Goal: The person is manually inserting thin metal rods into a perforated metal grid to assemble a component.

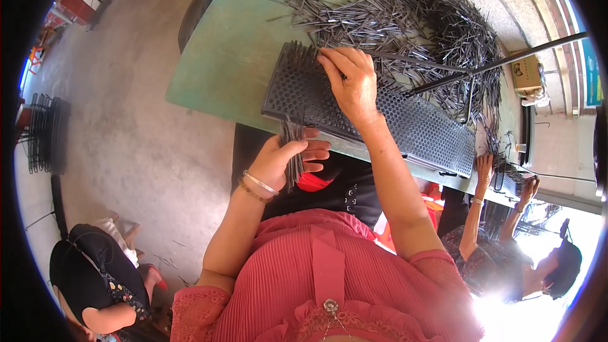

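My left hand is closed round a bundle of thin dark sticks, held upright just off the table's near edge. In front of me lies a long black tray full of round holes. Several dark sticks stand in the holes at its far left end. There my right hand reaches over the tray, thumb and forefinger pinched together beside the standing sticks. The pinch appears to be on a thin dark stick, though the fingers partly hide it.
A large heap of loose dark sticks covers the far side of the green table. A black metal bar slants across the right. Another person's hands work at the table's right end. Someone else sits at lower left; a cardboard box stands back right.
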`<state>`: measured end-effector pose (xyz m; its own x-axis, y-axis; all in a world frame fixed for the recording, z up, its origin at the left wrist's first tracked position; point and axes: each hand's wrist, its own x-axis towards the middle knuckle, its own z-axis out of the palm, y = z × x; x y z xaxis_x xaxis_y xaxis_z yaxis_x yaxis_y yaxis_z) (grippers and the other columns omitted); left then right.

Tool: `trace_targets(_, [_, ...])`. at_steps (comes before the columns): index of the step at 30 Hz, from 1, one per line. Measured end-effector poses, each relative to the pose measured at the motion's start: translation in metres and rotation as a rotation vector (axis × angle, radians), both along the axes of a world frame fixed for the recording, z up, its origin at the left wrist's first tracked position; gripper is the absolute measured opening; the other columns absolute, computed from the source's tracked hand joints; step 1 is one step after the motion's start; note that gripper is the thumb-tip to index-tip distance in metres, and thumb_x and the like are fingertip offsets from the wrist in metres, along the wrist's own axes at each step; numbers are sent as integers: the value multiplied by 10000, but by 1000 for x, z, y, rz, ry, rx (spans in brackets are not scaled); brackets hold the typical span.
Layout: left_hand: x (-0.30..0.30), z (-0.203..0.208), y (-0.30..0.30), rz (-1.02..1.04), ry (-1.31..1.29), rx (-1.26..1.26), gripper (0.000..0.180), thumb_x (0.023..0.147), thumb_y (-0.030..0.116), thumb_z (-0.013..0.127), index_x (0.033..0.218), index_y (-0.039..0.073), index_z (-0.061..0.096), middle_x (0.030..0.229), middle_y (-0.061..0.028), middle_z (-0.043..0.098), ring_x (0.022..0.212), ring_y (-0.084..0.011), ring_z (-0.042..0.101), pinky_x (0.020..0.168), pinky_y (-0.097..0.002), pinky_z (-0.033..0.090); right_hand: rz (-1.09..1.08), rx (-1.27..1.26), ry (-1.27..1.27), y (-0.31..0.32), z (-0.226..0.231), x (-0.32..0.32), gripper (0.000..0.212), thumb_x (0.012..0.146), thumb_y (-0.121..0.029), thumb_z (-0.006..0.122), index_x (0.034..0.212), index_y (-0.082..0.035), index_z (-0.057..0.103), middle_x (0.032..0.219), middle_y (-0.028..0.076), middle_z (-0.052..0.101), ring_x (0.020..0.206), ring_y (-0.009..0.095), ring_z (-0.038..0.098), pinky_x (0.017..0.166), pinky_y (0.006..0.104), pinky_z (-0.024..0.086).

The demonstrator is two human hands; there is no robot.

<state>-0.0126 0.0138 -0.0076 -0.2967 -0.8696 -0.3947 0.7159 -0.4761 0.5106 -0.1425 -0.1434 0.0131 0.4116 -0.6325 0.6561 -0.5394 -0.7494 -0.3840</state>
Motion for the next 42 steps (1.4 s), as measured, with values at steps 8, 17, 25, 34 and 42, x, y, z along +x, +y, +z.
trace_targets(8, [-3,-2,0,-13,2,-9,351,918,127,478,1222,-48,448,1138,-233,587,993,-274,619,809,-382,533,-24,11,3,-1,2,1,132,788,-113,677,900,-43,688,852,72,654,762,241,584,711,333,423])
trace_targets(17, [-7,6,-4,-17,46,5,345,918,109,477,1215,-65,459,1139,-235,586,1010,-286,615,816,-389,533,-37,-61,-9,-1,-1,1,125,777,-125,691,877,-51,692,839,63,657,742,240,583,711,330,430])
trace_targets(25, [-11,-5,-5,15,31,19,325,925,138,509,1182,-60,491,1125,-222,596,1016,-291,613,831,-399,529,6,-121,79,3,9,3,128,780,-139,689,865,-44,679,833,78,629,718,251,584,691,348,435])
trace_targets(34, [-11,18,-8,-17,33,-106,330,927,143,499,1194,-52,492,1107,-216,612,998,-296,629,799,-398,548,315,1357,-106,48,30,-25,266,851,-232,672,826,33,678,631,7,592,617,43,515,515,215,410])
trace_targets(42, [-14,16,-16,-135,41,26,352,925,204,518,1187,-30,516,1070,-155,628,880,-209,635,683,-321,536,40,897,-369,24,39,-29,270,829,-110,678,1048,34,612,704,31,638,622,57,551,575,216,460])
